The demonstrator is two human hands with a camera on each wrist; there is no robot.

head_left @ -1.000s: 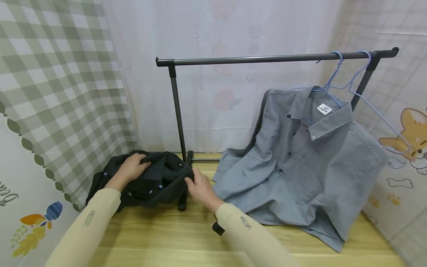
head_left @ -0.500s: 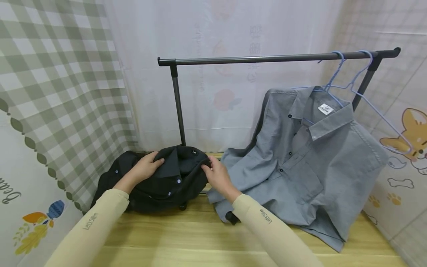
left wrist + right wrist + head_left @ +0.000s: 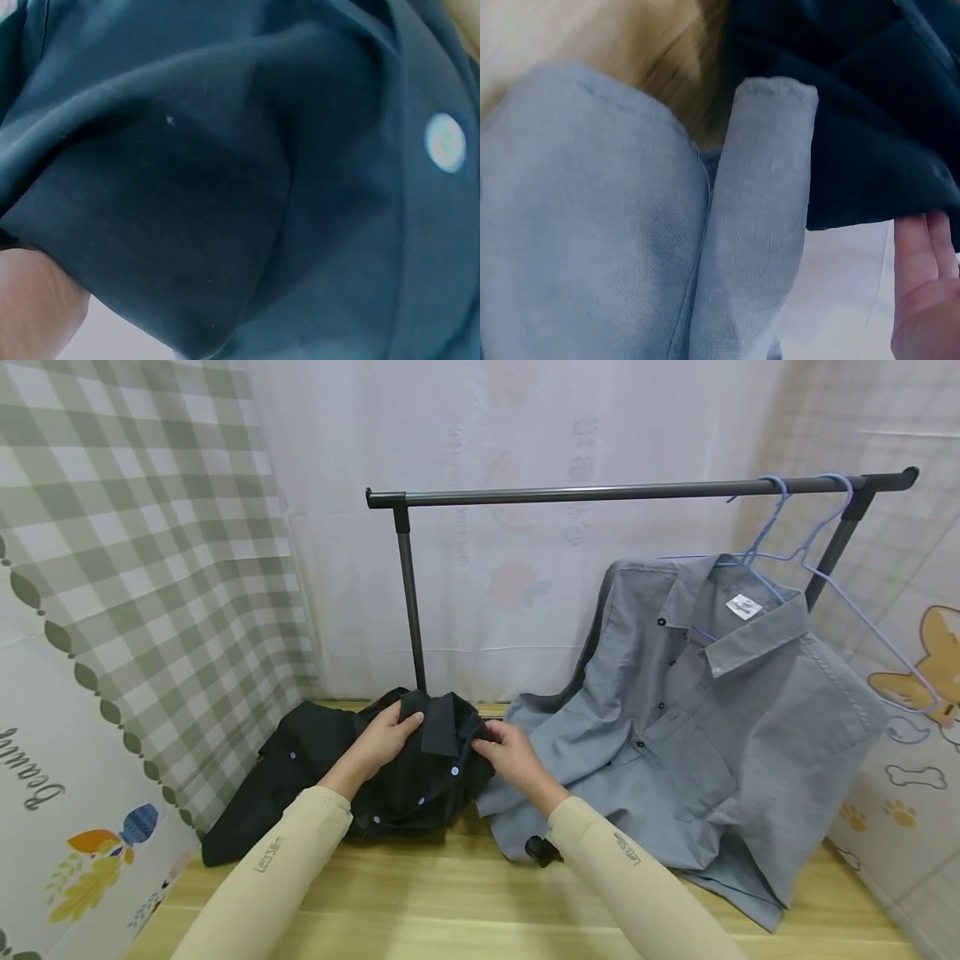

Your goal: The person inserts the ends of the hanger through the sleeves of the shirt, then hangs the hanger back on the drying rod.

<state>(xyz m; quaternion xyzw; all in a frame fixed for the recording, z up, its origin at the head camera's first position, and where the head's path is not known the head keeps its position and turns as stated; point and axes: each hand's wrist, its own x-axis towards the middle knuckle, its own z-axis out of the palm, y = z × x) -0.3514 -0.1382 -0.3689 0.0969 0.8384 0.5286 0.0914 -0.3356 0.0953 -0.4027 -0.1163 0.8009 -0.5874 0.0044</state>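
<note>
A black button-up shirt (image 3: 405, 777) with pale buttons lies bunched on the wooden surface at the left, its collar part lifted between both hands. My left hand (image 3: 377, 745) grips the cloth near the collar, thumb on top; in the left wrist view only a bit of that hand (image 3: 37, 307) shows beside the dark fabric (image 3: 180, 217). With thumb and fingers my right hand (image 3: 517, 756) pinches the shirt's right edge. The right wrist view has its fingers (image 3: 919, 251) under the black cloth (image 3: 877, 165). Cloth hides the left fingertips.
A dark metal rack (image 3: 585, 493) stands behind. From its right end a grey shirt (image 3: 675, 735) hangs on a blue hanger (image 3: 765, 531), with a second blue hanger (image 3: 862, 610) beside it. The grey hem spreads over the wooden surface (image 3: 450, 902). A checked curtain (image 3: 180, 543) borders the left.
Both hands have moved right with the black shirt, lifting and drawing its collar end along in front of the rack's left post. The grey shirt stays hung.
</note>
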